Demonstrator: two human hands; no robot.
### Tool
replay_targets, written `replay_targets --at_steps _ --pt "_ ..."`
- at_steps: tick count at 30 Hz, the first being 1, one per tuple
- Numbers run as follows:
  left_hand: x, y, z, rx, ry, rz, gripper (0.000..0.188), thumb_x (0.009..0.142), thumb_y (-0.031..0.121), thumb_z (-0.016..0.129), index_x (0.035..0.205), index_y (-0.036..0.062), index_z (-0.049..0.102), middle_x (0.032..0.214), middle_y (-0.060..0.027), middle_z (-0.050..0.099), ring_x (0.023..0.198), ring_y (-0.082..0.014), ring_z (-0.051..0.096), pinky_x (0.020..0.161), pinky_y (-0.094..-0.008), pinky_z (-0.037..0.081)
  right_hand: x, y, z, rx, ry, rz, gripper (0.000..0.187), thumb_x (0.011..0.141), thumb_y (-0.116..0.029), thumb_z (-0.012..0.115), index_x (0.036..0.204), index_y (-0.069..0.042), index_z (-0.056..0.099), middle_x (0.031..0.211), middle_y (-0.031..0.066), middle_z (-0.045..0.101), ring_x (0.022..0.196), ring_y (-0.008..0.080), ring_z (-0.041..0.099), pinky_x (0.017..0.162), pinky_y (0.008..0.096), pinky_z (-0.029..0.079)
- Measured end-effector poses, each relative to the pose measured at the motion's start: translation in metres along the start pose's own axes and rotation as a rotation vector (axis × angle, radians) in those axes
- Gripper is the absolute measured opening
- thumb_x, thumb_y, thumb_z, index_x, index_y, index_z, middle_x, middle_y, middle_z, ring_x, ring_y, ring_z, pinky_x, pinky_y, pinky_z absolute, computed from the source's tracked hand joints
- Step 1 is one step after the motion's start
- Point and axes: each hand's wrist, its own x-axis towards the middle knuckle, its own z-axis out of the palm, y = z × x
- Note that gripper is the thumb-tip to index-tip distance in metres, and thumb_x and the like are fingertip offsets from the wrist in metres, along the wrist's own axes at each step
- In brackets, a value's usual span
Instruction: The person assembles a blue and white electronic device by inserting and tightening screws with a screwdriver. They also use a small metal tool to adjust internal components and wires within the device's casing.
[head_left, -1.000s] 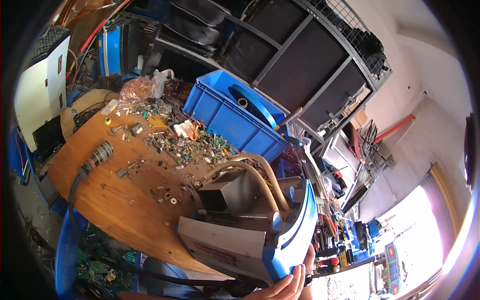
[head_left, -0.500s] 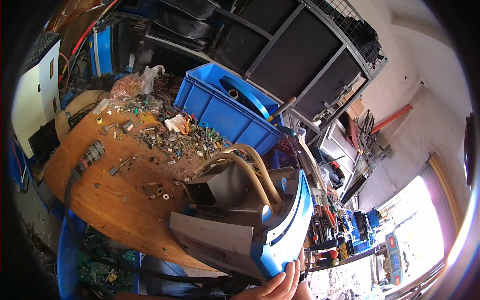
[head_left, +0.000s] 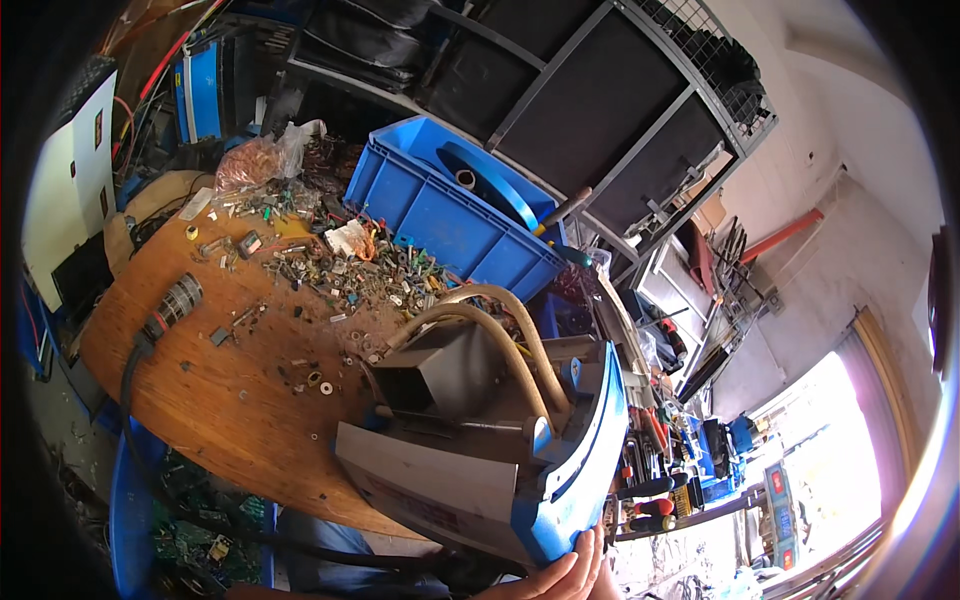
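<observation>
A grey machine housing (head_left: 430,490) with blue corner trim stands tilted at the near right edge of the wooden table. Two curved beige tubes (head_left: 482,318) arch over its open top, where a dark grey metal box (head_left: 440,370) sits. At the bottom of the picture, my left hand (head_left: 570,578) has its fingers pressed together against the housing's lower blue corner. Only a strip of skin shows just right of it, seemingly my right arm; the fingers of that hand are hidden. A thick black cable runs below the housing to a cylindrical connector (head_left: 175,303) on the table.
Loose screws and small scrap parts (head_left: 370,275) lie heaped across the table (head_left: 240,420). Behind them stands a blue crate (head_left: 440,220) holding a blue disc. A blue bin of circuit boards (head_left: 125,540) is at the lower left. Hand tools (head_left: 650,490) crowd the right side.
The table and scrap have shifted slightly left in view. My left hand stays on the blue corner and sits slightly lower. A dark band beside it has gone out of sight.
</observation>
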Motion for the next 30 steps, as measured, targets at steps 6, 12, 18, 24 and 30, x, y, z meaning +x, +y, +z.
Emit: replay_targets --at_steps 6,12,18,24,30 --pt "0.001 -0.006 0.000 0.033 0.008 -0.019 0.049 0.092 0.027 0.045 0.123 -0.0051 0.065 0.132 -0.0204 0.061 0.128 -0.0315 0.052 0.117 -0.0464 0.028 -0.005 0.003 0.004 0.019 0.038 -0.001 0.048 0.105 -0.038 0.043 0.137 -0.003 0.050 0.129 0.0129 0.062 0.110 0.0276 0.059 0.097 0.0426 0.045" --pt "0.003 -0.013 -0.009 0.051 -0.021 -0.047 0.046 0.093 0.025 0.046 0.124 -0.0038 0.064 0.132 -0.0191 0.060 0.128 -0.0309 0.052 0.115 -0.0459 0.029 -0.007 0.004 0.010 -0.045 0.054 -0.005 0.046 0.105 -0.037 0.044 0.135 -0.004 0.051 0.125 0.0121 0.063 0.103 0.0257 0.061 0.091 0.0405 0.048" --pt "0.005 -0.019 -0.013 0.049 -0.019 -0.128 0.045 0.092 0.025 0.047 0.126 -0.0022 0.062 0.134 -0.0167 0.059 0.131 -0.0313 0.048 0.114 -0.0458 0.030 0.007 0.003 0.012 -0.032 0.172 0.025 0.042 0.105 -0.037 0.045 0.131 -0.006 0.055 0.114 0.0095 0.067 0.086 0.0205 0.062 0.076 0.0347 0.051" --pt "0.003 -0.032 -0.009 -0.100 -0.055 -0.282 0.048 0.097 0.019 0.053 0.141 0.0021 0.052 0.146 -0.0165 0.051 0.138 -0.0402 0.040 0.119 -0.0513 0.022 0.003 0.006 0.003 0.050 0.292 -0.017 0.036 0.105 -0.034 0.047 0.124 -0.006 0.057 0.101 0.0095 0.064 0.072 0.0172 0.058 0.056 0.0263 0.048" --pt "-0.002 -0.077 -0.021 0.045 -0.048 -0.437 0.038 0.086 0.008 0.061 0.124 0.0075 0.066 0.136 -0.0166 0.057 0.128 -0.0402 0.046 0.110 -0.0595 0.028 -0.007 0.007 0.015 -0.173 0.151 -0.137 0.034 0.103 -0.028 0.055 0.122 0.000 0.055 0.097 0.0090 0.062 0.069 0.0170 0.058 0.055 0.0284 0.045"
